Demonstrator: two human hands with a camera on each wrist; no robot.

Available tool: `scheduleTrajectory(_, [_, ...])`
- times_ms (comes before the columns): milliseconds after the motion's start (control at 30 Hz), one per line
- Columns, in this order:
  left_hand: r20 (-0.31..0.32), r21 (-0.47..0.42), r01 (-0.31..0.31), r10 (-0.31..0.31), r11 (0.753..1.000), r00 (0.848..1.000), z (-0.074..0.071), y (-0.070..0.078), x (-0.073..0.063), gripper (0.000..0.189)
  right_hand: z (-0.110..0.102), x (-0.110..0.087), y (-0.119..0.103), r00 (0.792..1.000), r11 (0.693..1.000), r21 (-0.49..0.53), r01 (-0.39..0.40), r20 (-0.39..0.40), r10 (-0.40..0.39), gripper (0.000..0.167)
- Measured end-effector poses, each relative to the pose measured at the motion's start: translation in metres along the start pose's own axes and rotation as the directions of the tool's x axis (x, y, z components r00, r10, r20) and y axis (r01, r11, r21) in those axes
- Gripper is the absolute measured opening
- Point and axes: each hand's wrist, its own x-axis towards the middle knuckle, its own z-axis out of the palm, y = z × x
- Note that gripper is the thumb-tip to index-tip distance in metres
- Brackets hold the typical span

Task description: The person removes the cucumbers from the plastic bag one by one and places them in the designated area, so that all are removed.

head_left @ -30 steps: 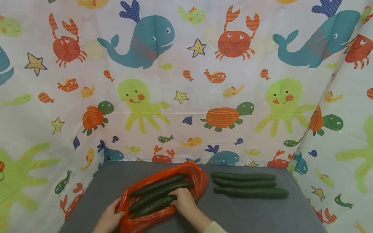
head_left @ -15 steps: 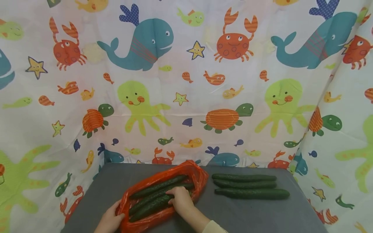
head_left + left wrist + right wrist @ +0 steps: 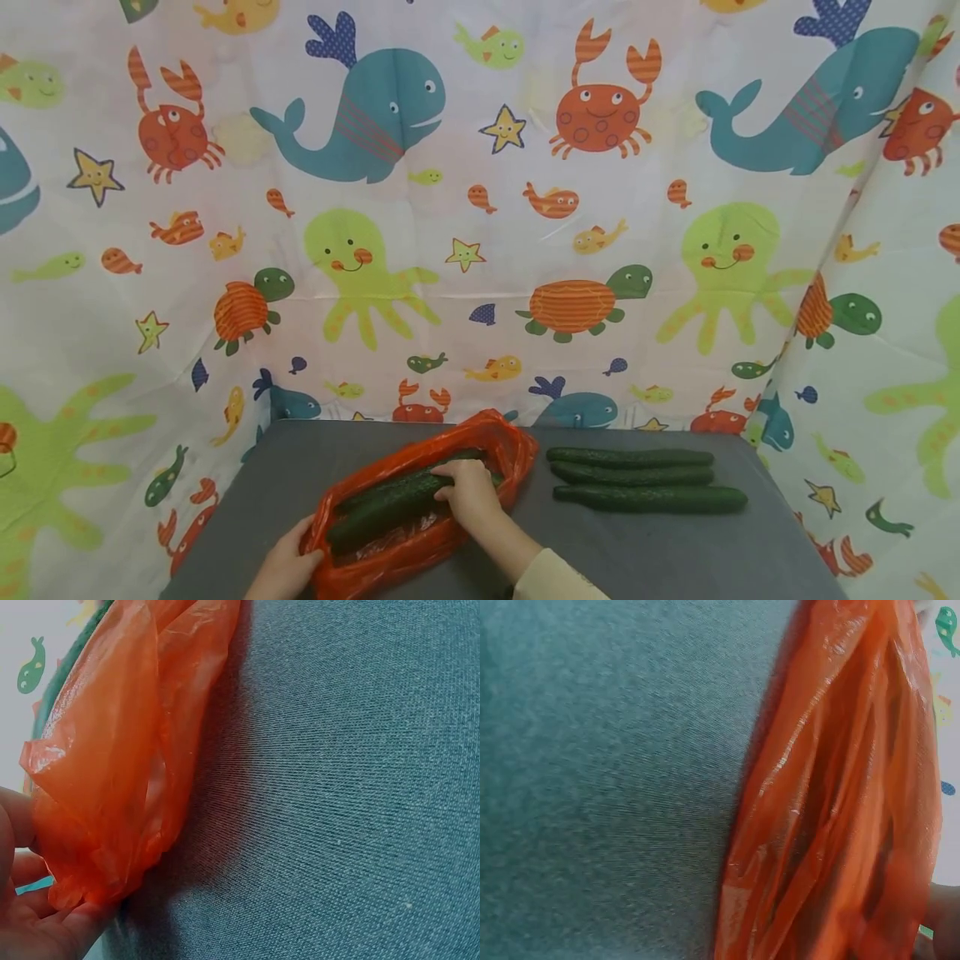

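Observation:
An orange plastic bag [image 3: 408, 562] lies open on the grey table, slanting from front left to back right. My left hand [image 3: 288, 560] pinches the bag's front-left end; in the left wrist view, thumb and fingers [image 3: 64, 926] hold the gathered plastic. Inside the bag, my right hand [image 3: 471, 498] grips a dark green cucumber [image 3: 378, 518] near its right end. This cucumber lies against other cucumbers [image 3: 408, 483] at the bag's far side, which it partly covers. Bare crinkled plastic shows in front of it. The right wrist view shows mostly the bag's outer side [image 3: 810, 810].
Three cucumbers [image 3: 648, 499] lie in parallel on the grey table [image 3: 630, 558], right of the bag. A dark green shape [image 3: 486, 575] is partly hidden beneath my right forearm. A sea-animal patterned cloth [image 3: 465, 325] hangs behind and at both sides.
My right hand has shifted the nearest cucumber in the bag up and away from me, against the others. Crinkled plastic is now exposed in front. My left hand has stayed on the bag's end.

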Motion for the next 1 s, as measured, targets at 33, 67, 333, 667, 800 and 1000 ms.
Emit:
scheduleTrajectory(33, [0.005, -0.002, 0.005, -0.005, 1.000, 1.000, 0.000, -0.001, 0.001, 0.068, 0.000, 0.000, -0.001, 1.000, 1.000, 0.009, 0.004, -0.015, -0.004, 0.036])
scheduleTrajectory(67, [0.012, -0.003, 0.011, -0.011, 1.000, 1.000, 0.000, -0.001, 0.001, 0.068, 0.000, 0.001, -0.002, 0.999, 1.000, 0.015, 0.014, -0.034, -0.014, 0.035])
scheduleTrajectory(333, [0.050, 0.036, 0.057, -0.059, 0.998, 0.997, -0.001, -0.002, -0.001, 0.068, 0.002, 0.003, -0.022, 0.992, 0.990, 0.084, 0.109, -0.066, -0.104, 0.036])
scheduleTrajectory(667, [0.037, -0.002, 0.043, -0.043, 0.999, 0.998, -0.002, -0.002, -0.004, 0.068, -0.020, -0.001, -0.030, 0.989, 0.989, 0.062, 0.134, -0.074, -0.129, 0.037])
scheduleTrajectory(800, [0.037, -0.031, 0.033, -0.032, 0.999, 0.999, -0.001, -0.005, -0.003, 0.070, -0.035, -0.004, -0.025, 0.987, 0.990, 0.029, 0.138, -0.089, -0.135, 0.036])
scheduleTrajectory(1000, [0.015, -0.020, 0.029, -0.029, 0.999, 0.999, 0.003, -0.001, 0.001, 0.069, -0.060, -0.006, -0.010, 0.989, 0.992, 0.028, 0.127, -0.083, -0.124, 0.035])
